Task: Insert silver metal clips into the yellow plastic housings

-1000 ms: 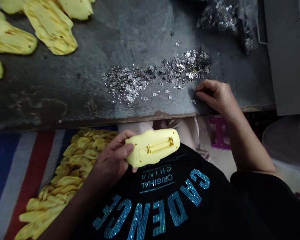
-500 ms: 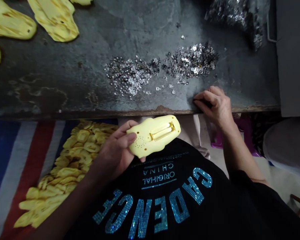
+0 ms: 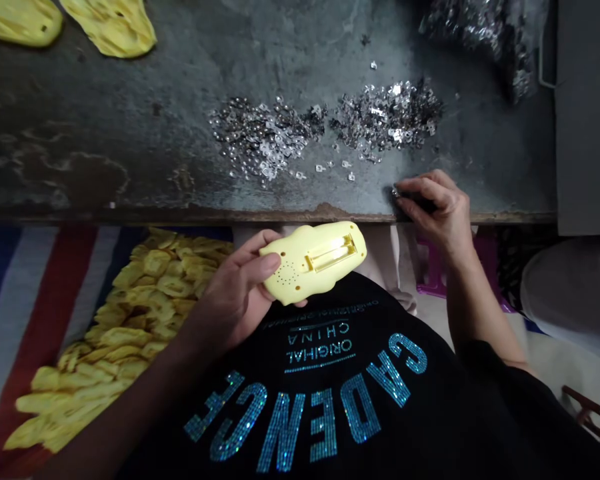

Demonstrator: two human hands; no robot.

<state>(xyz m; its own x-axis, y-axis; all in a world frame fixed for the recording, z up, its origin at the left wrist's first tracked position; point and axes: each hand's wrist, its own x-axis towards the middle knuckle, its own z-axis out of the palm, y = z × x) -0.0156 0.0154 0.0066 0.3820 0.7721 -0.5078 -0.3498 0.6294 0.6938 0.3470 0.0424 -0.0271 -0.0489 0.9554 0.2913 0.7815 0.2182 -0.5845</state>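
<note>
A yellow plastic shell (image 3: 314, 262) with a battery slot and a patch of small holes lies in my left hand (image 3: 247, 283), the thumb pressed on its near end. My right hand (image 3: 443, 207) is at the table's front edge, thumb and forefinger pinching a small metal battery contact (image 3: 395, 193). Two heaps of such pieces lie on the table: one heap of contacts (image 3: 265, 143) to the left, another heap (image 3: 390, 117) to the right. A few loose contacts (image 3: 320, 168) are scattered in front of them.
The dark worktable (image 3: 180, 80) has a worn front edge. More yellow shells (image 3: 115, 27) rest at its far left, and a clear bag of metal pieces (image 3: 480, 30) at the back right. Below, many yellow shells (image 3: 150, 300) are piled on a striped sheet (image 3: 55, 293). A grey panel (image 3: 587, 120) stands right.
The view has shifted slightly, so the table's things sit higher. A metal piece now shows at my right fingertips. The shell stays in my left hand, with its slot still facing up.
</note>
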